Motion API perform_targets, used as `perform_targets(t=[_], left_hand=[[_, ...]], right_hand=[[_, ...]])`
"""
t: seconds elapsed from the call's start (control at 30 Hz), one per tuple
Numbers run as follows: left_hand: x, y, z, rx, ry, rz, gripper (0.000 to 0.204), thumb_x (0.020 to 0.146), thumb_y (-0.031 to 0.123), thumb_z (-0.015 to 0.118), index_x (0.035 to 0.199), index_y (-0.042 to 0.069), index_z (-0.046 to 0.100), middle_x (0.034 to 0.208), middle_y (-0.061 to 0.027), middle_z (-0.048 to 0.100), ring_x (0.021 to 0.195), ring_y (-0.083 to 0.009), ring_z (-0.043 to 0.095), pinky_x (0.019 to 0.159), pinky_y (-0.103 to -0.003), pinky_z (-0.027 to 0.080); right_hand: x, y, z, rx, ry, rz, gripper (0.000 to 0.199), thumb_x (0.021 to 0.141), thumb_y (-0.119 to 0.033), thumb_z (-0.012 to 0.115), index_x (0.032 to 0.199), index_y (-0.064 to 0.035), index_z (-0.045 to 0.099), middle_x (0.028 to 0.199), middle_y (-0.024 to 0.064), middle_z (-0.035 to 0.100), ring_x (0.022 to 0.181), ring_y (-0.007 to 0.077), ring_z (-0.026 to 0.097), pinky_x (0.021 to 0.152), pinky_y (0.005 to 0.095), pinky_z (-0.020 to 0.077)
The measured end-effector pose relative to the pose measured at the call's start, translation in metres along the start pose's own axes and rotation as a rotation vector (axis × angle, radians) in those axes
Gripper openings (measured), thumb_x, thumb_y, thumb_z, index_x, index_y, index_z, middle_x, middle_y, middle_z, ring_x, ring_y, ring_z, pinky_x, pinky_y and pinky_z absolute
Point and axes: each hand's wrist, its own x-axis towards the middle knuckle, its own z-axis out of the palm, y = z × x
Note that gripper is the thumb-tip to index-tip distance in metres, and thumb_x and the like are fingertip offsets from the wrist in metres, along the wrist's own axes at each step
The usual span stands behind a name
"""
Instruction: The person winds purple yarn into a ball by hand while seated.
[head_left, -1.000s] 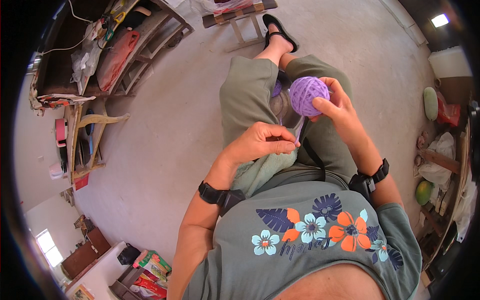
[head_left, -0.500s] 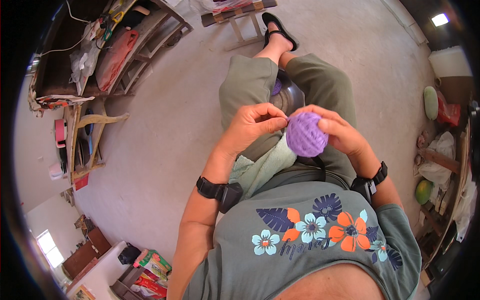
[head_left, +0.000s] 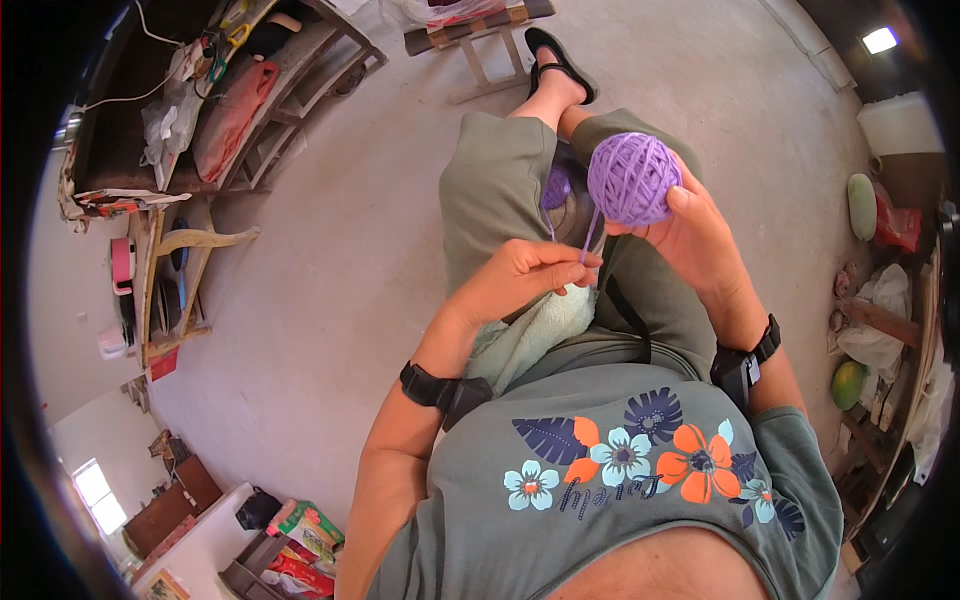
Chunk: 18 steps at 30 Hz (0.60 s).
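Note:
A round ball of purple yarn sits in my right hand, whose fingers and thumb close around its near right side. Lower and to the left, my left hand pinches the yarn strand between thumb and fingertips. The strand runs from that pinch up to the ball's left side. Between my knees stands a metal bowl, partly hidden by my hands and trousers. More purple yarn lies in it, with a strand leading down toward my left hand. A pale green towel lies across my lap.
A wooden shelf rack with plastic bags and scissors stands at the far left. Ahead is a low wooden stool. At the right, a green melon and a green-yellow fruit sit among bags and boards.
My right hand has carried the yarn ball up and away from my body. My left hand has moved slightly nearer to me, and a length of strand now shows between it and the ball.

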Motion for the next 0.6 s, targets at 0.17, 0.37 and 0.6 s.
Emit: perform_targets(t=[0.17, 0.37, 0.6], left_hand=[[-0.006, 0.013, 0.004, -0.031, -0.09, -0.016, 0.026, 0.097, 0.013, 0.063, 0.116, -0.002, 0.07, 0.097, -0.0068, 0.073, 0.089, -0.0086, 0.064, 0.076, -0.025, 0.051], [-0.008, 0.032, -0.003, -0.04, -0.102, 0.061, 0.017, 0.094, 0.008, 0.067, 0.107, -0.001, 0.073, 0.09, -0.0029, 0.069, 0.085, -0.0069, 0.061, 0.074, -0.022, 0.048], [0.001, 0.022, -0.012, -0.071, 0.147, 0.157, 0.011, 0.091, 0.01, 0.072, 0.097, 0.001, 0.071, 0.085, 0.0026, 0.066, 0.079, -0.0042, 0.059, 0.07, -0.021, 0.048]], right_hand=[[0.003, 0.003, 0.0, -0.485, 0.227, 0.026, 0.059, 0.087, -0.027, 0.074, 0.132, -0.0014, 0.045, 0.108, 0.011, 0.064, 0.095, 0.0164, 0.064, 0.083, 0.0308, 0.0535], [-0.005, 0.026, -0.011, -0.827, 0.082, 0.03, 0.054, 0.084, -0.029, 0.079, 0.126, -0.0029, 0.055, 0.098, 0.0038, 0.063, 0.09, 0.0105, 0.059, 0.081, 0.0268, 0.0499], [-0.015, 0.013, -0.006, -0.504, -0.24, 0.416, 0.053, 0.093, -0.043, 0.064, 0.128, -0.004, 0.06, 0.099, 0.0005, 0.064, 0.08, 0.0059, 0.056, 0.067, 0.0226, 0.0475]])
